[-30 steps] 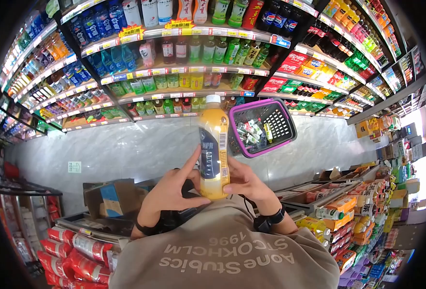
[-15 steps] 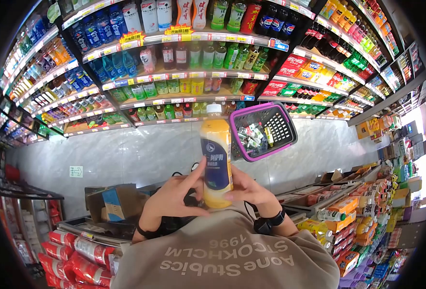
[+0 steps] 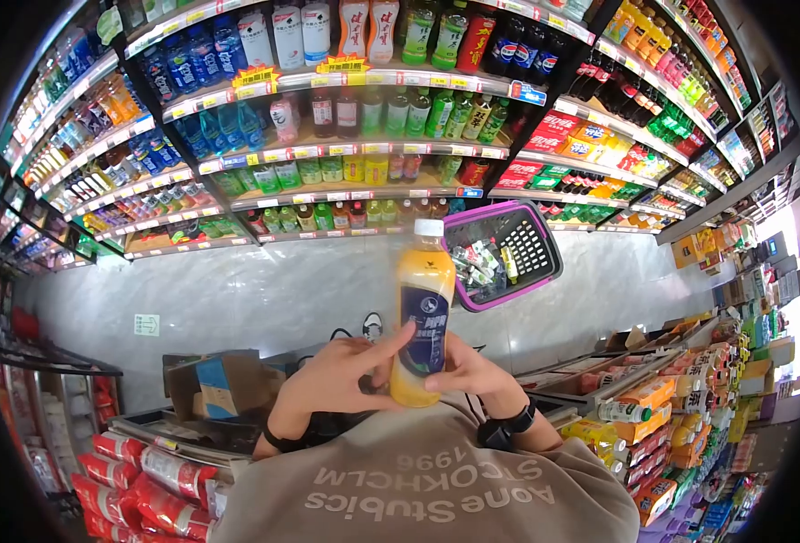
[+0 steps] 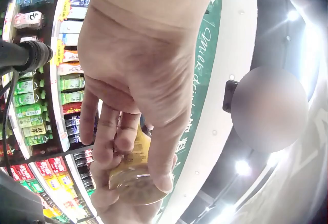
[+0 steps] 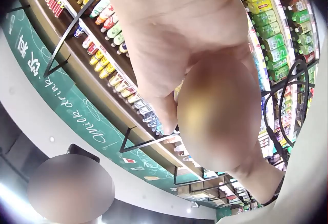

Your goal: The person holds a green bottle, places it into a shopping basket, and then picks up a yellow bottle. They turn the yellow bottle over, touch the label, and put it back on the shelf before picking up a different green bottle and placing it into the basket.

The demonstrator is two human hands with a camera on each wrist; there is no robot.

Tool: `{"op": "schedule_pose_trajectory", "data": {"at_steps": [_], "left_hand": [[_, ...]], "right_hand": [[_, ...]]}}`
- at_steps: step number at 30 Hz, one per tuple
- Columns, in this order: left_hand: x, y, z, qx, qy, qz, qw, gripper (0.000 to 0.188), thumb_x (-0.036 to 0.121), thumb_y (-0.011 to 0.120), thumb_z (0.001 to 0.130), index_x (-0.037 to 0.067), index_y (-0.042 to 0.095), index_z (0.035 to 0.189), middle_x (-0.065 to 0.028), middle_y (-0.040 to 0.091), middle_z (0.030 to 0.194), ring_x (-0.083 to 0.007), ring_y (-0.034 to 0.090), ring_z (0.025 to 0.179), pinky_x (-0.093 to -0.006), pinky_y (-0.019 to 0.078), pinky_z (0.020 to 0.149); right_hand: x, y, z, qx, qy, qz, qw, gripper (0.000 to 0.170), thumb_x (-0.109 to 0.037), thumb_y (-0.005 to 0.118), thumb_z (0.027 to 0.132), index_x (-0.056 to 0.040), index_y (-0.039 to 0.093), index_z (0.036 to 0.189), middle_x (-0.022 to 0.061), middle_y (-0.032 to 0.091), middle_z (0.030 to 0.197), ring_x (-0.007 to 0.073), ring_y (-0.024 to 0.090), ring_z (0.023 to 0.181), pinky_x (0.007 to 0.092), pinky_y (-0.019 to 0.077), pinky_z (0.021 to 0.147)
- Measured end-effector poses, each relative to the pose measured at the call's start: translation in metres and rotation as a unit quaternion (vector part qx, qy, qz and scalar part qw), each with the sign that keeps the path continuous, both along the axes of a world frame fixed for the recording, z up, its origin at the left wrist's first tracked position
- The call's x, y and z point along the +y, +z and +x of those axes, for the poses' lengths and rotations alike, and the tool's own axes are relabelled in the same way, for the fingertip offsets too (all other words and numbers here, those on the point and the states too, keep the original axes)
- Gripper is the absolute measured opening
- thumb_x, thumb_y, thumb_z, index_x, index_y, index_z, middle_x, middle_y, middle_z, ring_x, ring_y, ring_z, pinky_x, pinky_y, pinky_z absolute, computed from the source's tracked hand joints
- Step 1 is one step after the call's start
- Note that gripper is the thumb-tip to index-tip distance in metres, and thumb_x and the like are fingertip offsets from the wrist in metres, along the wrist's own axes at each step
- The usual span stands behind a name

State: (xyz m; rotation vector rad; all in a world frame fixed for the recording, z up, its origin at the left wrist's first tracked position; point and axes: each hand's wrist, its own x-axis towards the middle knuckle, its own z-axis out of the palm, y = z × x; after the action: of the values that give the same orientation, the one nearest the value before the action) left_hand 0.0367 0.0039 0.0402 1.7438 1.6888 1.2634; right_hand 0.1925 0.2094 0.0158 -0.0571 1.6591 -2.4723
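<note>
A bottle of yellow-orange drink [image 3: 425, 312] with a white cap and dark blue label stands in front of the chest, its cap leaning away from the body. My left hand [image 3: 338, 373] holds its lower left side, with a finger along the label. Low on the right side, my right hand [image 3: 478, 373] grips it with the thumb in front. In the left wrist view, the left hand's thumb and fingers [image 4: 105, 131] are round the bottle's base [image 4: 138, 185]. A blur hides most of the right hand's grip in the right wrist view.
A black basket with a purple rim [image 3: 556, 271] sits on the grey floor beyond the bottle, holding several packaged items. Drink shelves [image 3: 337, 149] stretch across the far side. Cardboard boxes [image 3: 223, 385] and red packs [image 3: 147, 471] lie near left; stacked bottles and cartons [image 3: 653, 407] stand near right.
The bottle has turned between the hands, so its dark label, earlier at the left edge with the barcode side showing, now faces up. Bottle and hands have shifted slightly right and toward the body.
</note>
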Motion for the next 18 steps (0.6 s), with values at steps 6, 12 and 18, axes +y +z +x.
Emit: {"op": "schedule_pose_trajectory", "data": {"at_steps": [6,12,18], "left_hand": [[0.002,-0.001,0.0,-0.001,0.001,-0.017,1.0,0.108,0.033,0.092,0.072,0.015,0.034,0.162,-0.0012,0.062,0.07,-0.0219,0.063,0.065,-0.0354,0.0518,0.069],[-0.001,-0.001,-0.004,-0.026,-0.011,-0.013,1.0,0.098,0.031,0.091,0.073,0.014,0.044,0.158,0.0001,0.065,0.071,-0.0228,0.065,0.068,-0.0349,0.0518,0.072],[0.001,-0.002,-0.008,-0.027,0.016,0.062,0.998,0.078,0.023,0.09,0.075,0.012,0.06,0.146,0.0007,0.071,0.077,-0.022,0.069,0.072,-0.0347,0.0526,0.071]], "right_hand": [[-0.001,0.0,0.001,-0.017,-0.01,-0.031,0.999,0.08,-0.013,0.077,0.091,0.0022,0.031,0.154,0.0102,0.053,0.143,0.018,0.05,0.133,0.0373,0.0406,0.112],[-0.004,-0.003,0.003,-0.026,-0.01,-0.056,0.998,0.083,-0.014,0.077,0.09,0.0011,0.03,0.157,0.0098,0.05,0.148,0.0191,0.048,0.138,0.039,0.0371,0.116],[-0.001,0.008,0.004,-0.038,-0.03,-0.099,0.994,0.089,-0.017,0.076,0.09,0.0002,0.024,0.161,0.0108,0.049,0.151,0.0234,0.046,0.142,0.0402,0.0351,0.119]]}}
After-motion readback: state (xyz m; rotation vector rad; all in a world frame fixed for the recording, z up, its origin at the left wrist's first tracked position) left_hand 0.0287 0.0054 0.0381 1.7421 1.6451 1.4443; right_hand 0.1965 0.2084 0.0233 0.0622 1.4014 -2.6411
